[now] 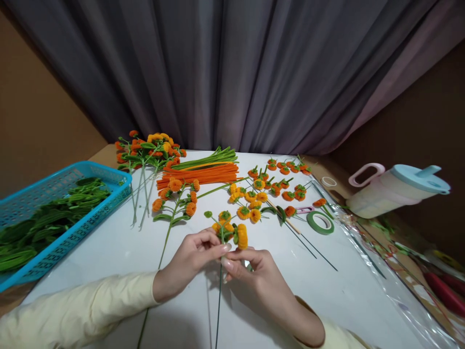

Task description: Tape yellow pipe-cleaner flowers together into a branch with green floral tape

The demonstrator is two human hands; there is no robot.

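Observation:
Above the table's middle, my left hand point(198, 252) pinches the stem of a fuzzy craft flower branch. My right hand point(252, 271) is closed at the same stem, just below and to the right, thumb and fingertips together. From my fingers rise yellow-orange chenille flower heads point(242, 236) with green tops and a small green bud point(208, 214). A thin dark wire stem point(219, 303) runs down from my fingertips toward me. What lies between my right fingertips is partly hidden. To the left lies a finished-looking branch point(172, 218) with orange heads and green leaves.
A blue basket point(87, 220) of green chenille leaves stands left. Orange pipe cleaners point(203, 175) and green ones point(214, 159) lie at the back, beside bundled flower branches point(141, 150). Loose yellow heads point(250, 196), green tape point(320, 223) and a lidded cup point(388, 191) are to the right.

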